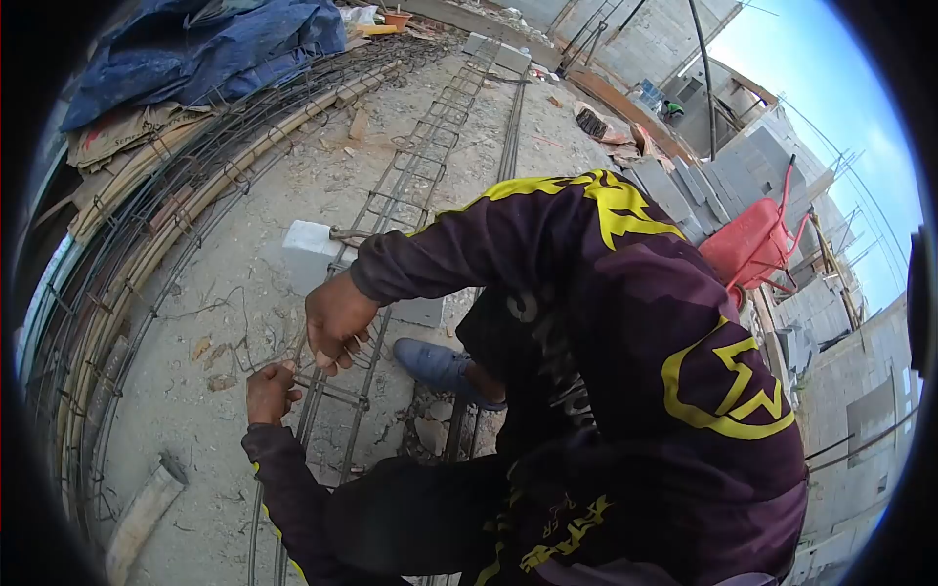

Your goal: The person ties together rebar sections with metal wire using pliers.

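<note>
A long rebar cage point(430, 146) of thin bars and square stirrups runs along the ground and passes under my hands. My left hand point(271, 394) is closed at the cage's near side, its fingertips pinched at a stirrup corner where thin tie wire point(242, 337) shows close by. Just above it, my right hand point(340, 322) bends down over the same spot, fingers curled and closed by the bars; what they pinch is hidden. A pale block point(311, 244) lies under the cage beyond my right hand. My shoe point(445, 369) is beside the cage.
More bent rebar cages point(117, 322) are piled at the left beside a blue tarp point(205, 59). A short pipe-like piece point(147, 518) lies at lower left. Grey blocks point(703, 190) and a red wheelbarrow point(752, 239) stand at right. Another person point(672, 110) is far behind.
</note>
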Tool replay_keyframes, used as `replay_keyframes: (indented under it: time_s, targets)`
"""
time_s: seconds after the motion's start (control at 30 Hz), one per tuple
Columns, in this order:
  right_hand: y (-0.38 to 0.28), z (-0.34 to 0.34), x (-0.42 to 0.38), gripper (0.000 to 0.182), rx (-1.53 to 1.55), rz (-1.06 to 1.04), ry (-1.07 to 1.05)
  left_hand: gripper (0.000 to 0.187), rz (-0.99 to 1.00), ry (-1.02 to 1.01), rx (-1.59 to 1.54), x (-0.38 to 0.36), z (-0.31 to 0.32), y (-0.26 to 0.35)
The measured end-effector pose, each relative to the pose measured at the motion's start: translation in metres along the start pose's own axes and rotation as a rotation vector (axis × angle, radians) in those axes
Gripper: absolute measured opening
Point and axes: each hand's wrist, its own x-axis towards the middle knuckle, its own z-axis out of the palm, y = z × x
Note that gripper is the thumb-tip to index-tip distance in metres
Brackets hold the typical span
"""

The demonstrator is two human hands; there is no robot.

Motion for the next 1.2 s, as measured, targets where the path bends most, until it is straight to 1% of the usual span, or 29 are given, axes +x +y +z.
replay_keyframes:
  time_s: [0.03, 0.07, 0.1, 0.17, 0.2, 0.27, 0.37, 0.47, 0.57, 0.6, 0.67, 0.7, 0.8, 0.83, 0.93, 0.97, 1.07, 1.1, 1.2]
  targets:
    - [0.001, -0.004, -0.004, 0.029, 0.002, -0.023, 0.041, 0.031, -0.02, 0.011, 0.028, -0.008, 0.001, 0.008]
    - [0.008, -0.011, -0.002, 0.031, 0.033, -0.046, 0.088, 0.036, 0.003, -0.001, 0.028, -0.01, -0.001, 0.008]
    - [0.009, -0.016, -0.006, 0.031, 0.06, -0.053, 0.17, 0.039, -0.018, 0.045, 0.042, -0.016, 0.001, 0.012]
    - [0.018, -0.029, -0.005, 0.029, 0.046, -0.089, 0.252, 0.04, -0.071, 0.027, -0.007, -0.018, -0.002, 0.016]
    - [0.028, -0.034, 0.001, 0.028, 0.086, -0.114, 0.275, 0.041, -0.077, 0.041, -0.03, -0.017, -0.002, 0.015]
    - [0.034, -0.037, 0.002, 0.03, 0.132, -0.136, 0.253, 0.043, -0.094, 0.029, -0.016, -0.017, -0.002, 0.015]
    - [0.052, -0.029, 0.018, 0.029, 0.368, -0.201, 0.198, 0.043, 0.14, 0.14, 0.339, 0.009, -0.018, -0.017]
    - [0.057, -0.027, 0.035, 0.03, 0.483, -0.276, 0.181, 0.04, 0.43, 0.164, 0.078, -0.046, -0.006, 0.047]
    - [0.044, -0.03, 0.043, 0.033, 0.518, -0.386, 0.089, 0.035, 0.476, 0.143, -0.101, -0.079, 0.003, 0.095]
    - [0.039, -0.033, 0.046, 0.034, 0.516, -0.42, 0.049, 0.034, 0.46, 0.193, -0.081, -0.082, 0.003, 0.102]
    - [0.026, -0.038, 0.048, 0.038, 0.437, -0.448, 0.051, 0.033, 0.426, 0.307, -0.047, -0.089, 0.002, 0.113]
    - [0.02, -0.038, 0.051, 0.042, 0.398, -0.463, 0.047, 0.03, 0.384, 0.397, -0.108, -0.096, 0.007, 0.125]
    - [0.015, -0.031, 0.056, 0.049, -0.338, -1.036, 0.834, 0.028, 0.243, 0.621, -0.138, -0.107, 0.009, 0.137]
    - [0.013, -0.032, 0.05, 0.056, -0.294, -1.085, 0.749, 0.027, 0.219, 0.658, -0.162, -0.108, 0.008, 0.14]
    - [0.017, -0.032, 0.051, 0.051, -0.39, -1.124, 0.589, 0.027, 0.174, 0.706, -0.226, -0.105, 0.009, 0.141]
    - [0.023, -0.031, 0.059, 0.04, -0.378, -1.235, 0.665, 0.026, 0.181, 0.729, -0.268, -0.107, 0.017, 0.143]
    - [0.026, -0.042, 0.051, 0.031, -0.207, -1.171, 0.487, 0.026, 0.163, 0.697, -0.354, -0.119, 0.03, 0.142]
    - [0.024, -0.042, 0.053, 0.025, -0.133, -1.245, 0.511, 0.028, 0.161, 0.694, -0.338, -0.123, 0.031, 0.143]
    - [0.02, -0.057, 0.045, 0.023, -0.124, -1.19, 0.197, 0.031, 0.087, 0.678, -0.24, -0.125, 0.026, 0.134]
